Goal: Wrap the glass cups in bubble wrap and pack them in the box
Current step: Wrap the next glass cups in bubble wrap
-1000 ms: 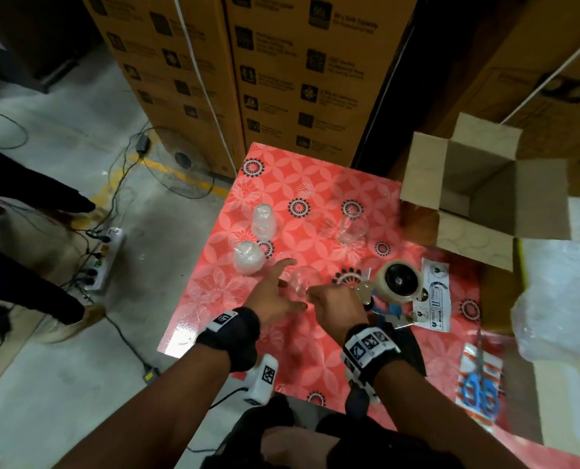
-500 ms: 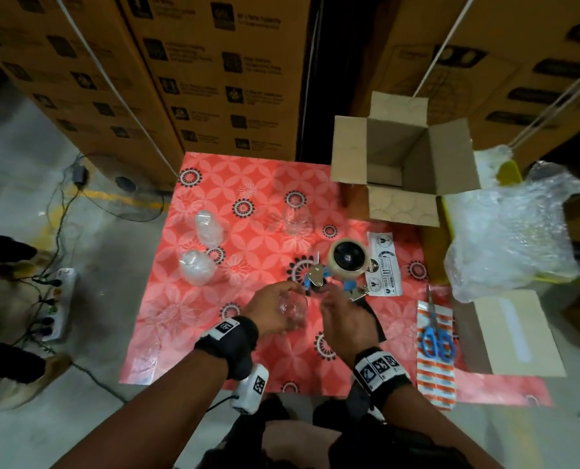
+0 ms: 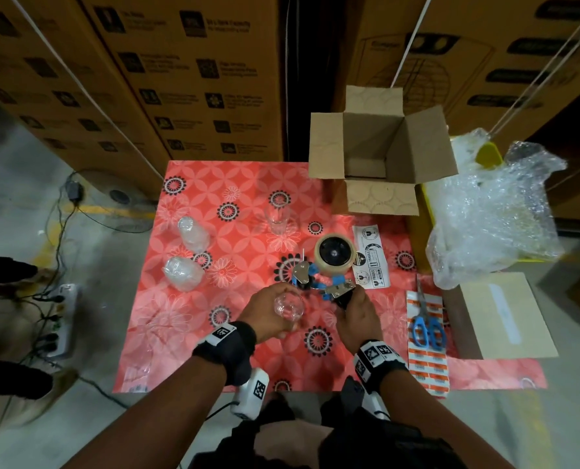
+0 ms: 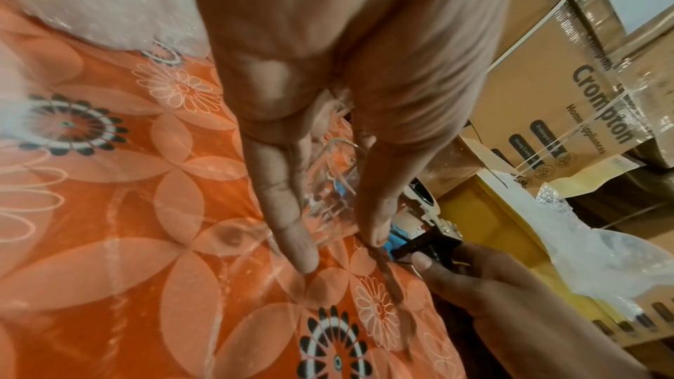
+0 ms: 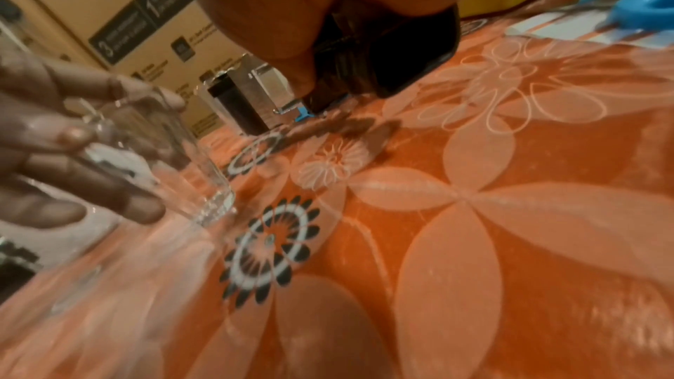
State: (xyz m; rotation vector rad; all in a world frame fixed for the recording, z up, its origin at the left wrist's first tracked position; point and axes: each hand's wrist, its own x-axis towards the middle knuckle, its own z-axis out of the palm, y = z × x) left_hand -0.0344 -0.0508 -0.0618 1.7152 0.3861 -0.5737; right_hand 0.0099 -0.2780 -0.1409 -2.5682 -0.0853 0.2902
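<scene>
The left hand [image 3: 265, 311] curls its fingers [image 4: 288, 212] around a bare glass cup [image 3: 288, 305], now drawn to the table's near edge; the right hand [image 3: 356, 316] has closed on the tape dispenser [image 3: 332, 262] handle. Wrapping comes next: bubble wrap [image 3: 491, 214] lies far right, beside the open box [image 3: 380, 154].

Left hand [image 3: 265, 311] gripping, right hand [image 3: 356, 316] fisted; forearms extended forward.

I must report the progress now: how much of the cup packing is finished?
Done: two bubble-wrapped cups lie on the red flowered tablecloth. In hand: the left hand holds a bare clear glass cup; the right hand grips the blue tape dispenser. Left: another bare glass, and the open cardboard box looks empty.
</scene>
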